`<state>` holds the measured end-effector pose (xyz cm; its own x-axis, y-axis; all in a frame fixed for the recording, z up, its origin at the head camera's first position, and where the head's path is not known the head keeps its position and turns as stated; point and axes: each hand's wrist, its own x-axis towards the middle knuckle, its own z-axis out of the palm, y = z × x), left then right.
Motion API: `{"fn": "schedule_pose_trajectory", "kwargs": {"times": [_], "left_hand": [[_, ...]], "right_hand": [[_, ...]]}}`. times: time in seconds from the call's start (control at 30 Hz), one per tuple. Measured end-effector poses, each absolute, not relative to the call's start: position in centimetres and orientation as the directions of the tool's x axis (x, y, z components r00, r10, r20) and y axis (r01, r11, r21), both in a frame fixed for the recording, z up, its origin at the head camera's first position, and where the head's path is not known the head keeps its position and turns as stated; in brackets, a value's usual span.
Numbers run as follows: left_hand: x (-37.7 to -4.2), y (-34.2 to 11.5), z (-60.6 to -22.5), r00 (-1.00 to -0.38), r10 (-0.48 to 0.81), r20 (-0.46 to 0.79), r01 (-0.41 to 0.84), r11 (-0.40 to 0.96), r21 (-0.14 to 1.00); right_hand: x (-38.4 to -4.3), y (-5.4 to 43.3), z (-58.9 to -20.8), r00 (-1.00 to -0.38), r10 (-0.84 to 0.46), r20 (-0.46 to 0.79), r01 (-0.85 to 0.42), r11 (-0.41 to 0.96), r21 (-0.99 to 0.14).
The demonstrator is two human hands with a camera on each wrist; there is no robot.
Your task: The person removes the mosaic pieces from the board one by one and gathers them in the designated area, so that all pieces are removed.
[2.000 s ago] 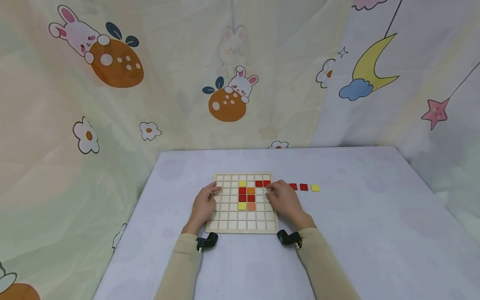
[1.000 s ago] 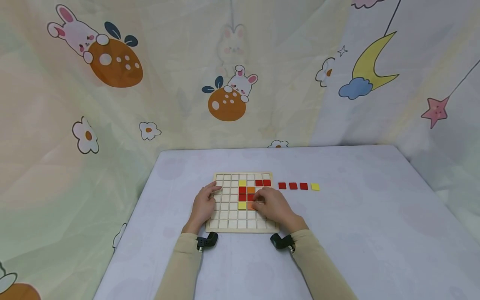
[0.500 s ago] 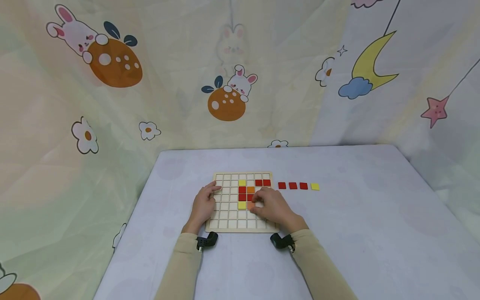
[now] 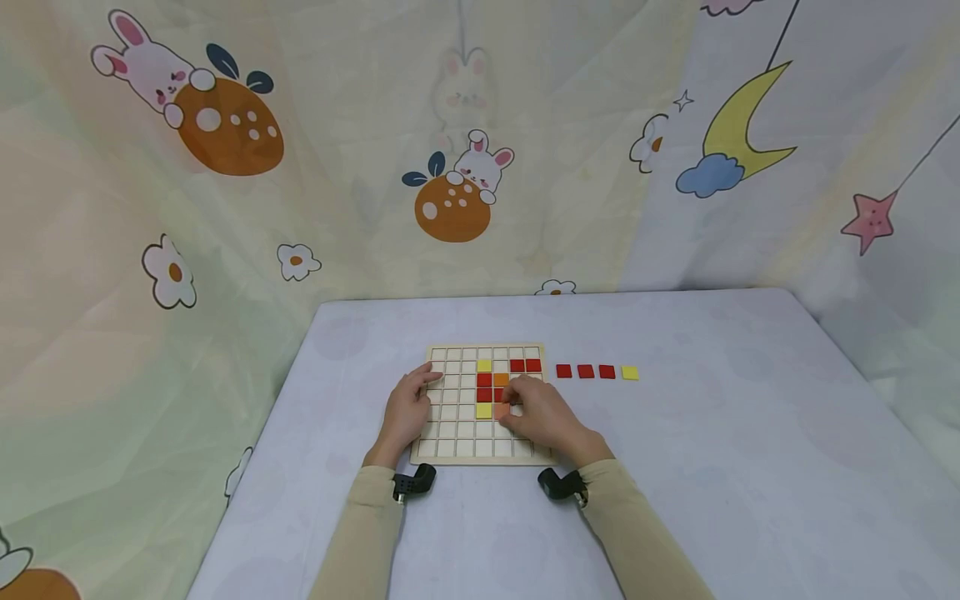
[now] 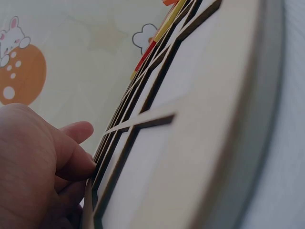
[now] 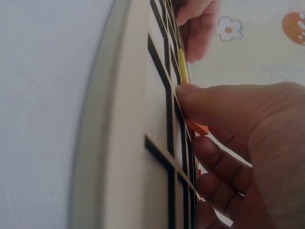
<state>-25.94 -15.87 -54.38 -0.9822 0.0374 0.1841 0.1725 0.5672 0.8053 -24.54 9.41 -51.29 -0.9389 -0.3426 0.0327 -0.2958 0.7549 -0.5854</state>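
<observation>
Right grip (image 4: 547,414) pinches orange tile (image 6: 198,127); four tiles (image 4: 586,372) aside.

A pale, faintly blotched table (image 4: 750,467), lavender-grey on top, carried a light wooden grid board (image 4: 457,461) lying flat; to the right of the board, spaced apart, three red tiles (image 4: 586,372) and one yellow tile (image 4: 629,373) lay in a row

Room on table (image 4: 750,433) rightward, loose tiles (image 4: 586,372) beside board (image 4: 457,429), right hand (image 4: 546,412) apparently blocking orange tile (image 4: 501,411)
</observation>
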Motion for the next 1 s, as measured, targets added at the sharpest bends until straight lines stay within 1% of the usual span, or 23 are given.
{"fn": "schedule_pose_trajectory", "kwargs": {"times": [0.27, 0.47, 0.67, 1.0], "left_hand": [[-25.9, -16.0, -54.3, -0.979, 0.045, 0.198, 0.189, 0.556, 0.809], [-26.0, -15.9, -54.4, -0.986, 0.029, 0.166, 0.154, 0.562, 0.813], [-25.9, -15.9, -54.4, -0.987, 0.023, 0.16, 0.145, 0.566, 0.812], [-25.9, -15.9, -54.3, -0.987, 0.026, 0.156, 0.144, 0.554, 0.82]], "right_hand": [[-24.4, 9.3, -50.9, -0.928, -0.368, 0.05, -0.328, 0.748, -0.577], [-24.3, 9.3, -50.9, -0.923, -0.384, 0.036, -0.331, 0.741, -0.585], [-24.2, 9.2, -50.8, -0.922, -0.387, 0.03, -0.331, 0.743, -0.582], [-24.4, 10.6, -50.5, -0.942, -0.334, -0.005, -0.253, 0.724, -0.642]]}}
